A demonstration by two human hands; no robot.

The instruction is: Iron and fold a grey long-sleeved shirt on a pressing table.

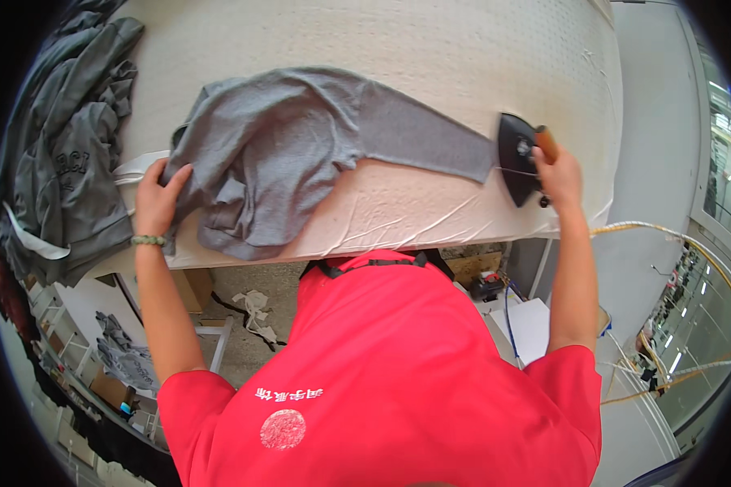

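A grey long-sleeved garment [300, 122] lies across the padded ironing table, bunched at its left part, with one sleeve stretched flat to the right. My left hand [156, 195] pinches the garment's left edge between thumb and fingers. In my right hand [559, 177] is the wooden handle of a black iron [515, 154]. The iron stands just past the sleeve's cuff end, close beside it; whether its sole rests on the table cannot be made out.
A pile of grey garments [77, 162] covers the table's left end. The ironing table [430, 49] has a pale, wrinkled cover. At the right, a yellowish hose [674, 233] runs past the table. Under the front edge are a white box [528, 329] and cloth scraps [254, 312] on the floor.
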